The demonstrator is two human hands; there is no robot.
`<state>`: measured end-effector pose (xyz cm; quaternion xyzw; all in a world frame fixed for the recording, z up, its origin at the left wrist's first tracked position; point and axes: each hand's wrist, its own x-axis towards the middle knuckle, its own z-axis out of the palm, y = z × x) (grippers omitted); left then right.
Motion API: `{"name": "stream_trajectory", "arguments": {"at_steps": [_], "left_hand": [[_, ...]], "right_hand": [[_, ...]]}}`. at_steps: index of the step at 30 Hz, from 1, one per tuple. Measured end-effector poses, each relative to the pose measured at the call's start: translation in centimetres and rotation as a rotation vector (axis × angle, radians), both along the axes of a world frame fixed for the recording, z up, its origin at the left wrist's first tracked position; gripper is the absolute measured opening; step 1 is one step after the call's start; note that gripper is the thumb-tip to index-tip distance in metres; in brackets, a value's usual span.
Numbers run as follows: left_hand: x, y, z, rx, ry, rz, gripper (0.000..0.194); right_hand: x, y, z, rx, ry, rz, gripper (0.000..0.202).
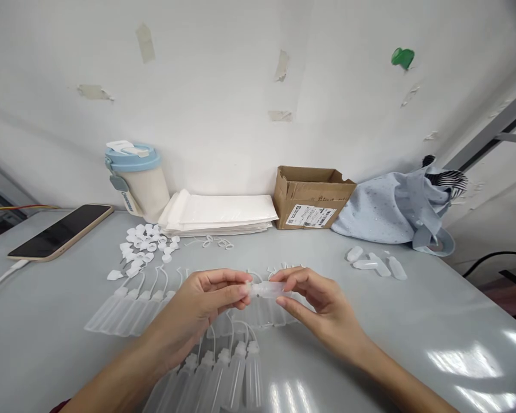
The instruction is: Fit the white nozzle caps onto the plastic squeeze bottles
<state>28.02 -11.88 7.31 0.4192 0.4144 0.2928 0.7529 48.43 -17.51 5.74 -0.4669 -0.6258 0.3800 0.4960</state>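
A small translucent plastic bottle [267, 289] is held level between my two hands above the table. The fingers of my left hand [221, 295] pinch its left, neck end. My right hand [312, 295] grips the right end of the bottle between thumb and fingers. Below and beside my hands lie rows of clear tubes with thin white cords: one group at the left [122, 312], one behind the bottle [262, 312], and one nearest me [219, 376]. A pile of small white caps [141, 246] sits behind the left group.
On the grey table [370, 344] lie several loose small bottles [380, 265] at the right. A phone [62, 232], a blue-lidded cup [140, 183], white envelopes [219, 212], a cardboard box [312, 201] and a light blue bag [382, 209] stand or lie along the back.
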Motion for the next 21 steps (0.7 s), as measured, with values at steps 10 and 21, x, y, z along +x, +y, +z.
{"name": "stream_trajectory", "arguments": {"at_steps": [10, 21], "left_hand": [[-0.16, -0.18, -0.75, -0.007, -0.018, -0.037, 0.017], [0.14, -0.1, -0.04, 0.049, 0.077, -0.018, 0.017]], "right_hand": [[-0.15, -0.18, -0.04, -0.021, -0.023, 0.016, 0.006], [-0.18, -0.25, 0.18, -0.189, 0.161, 0.029, 0.007]]}}
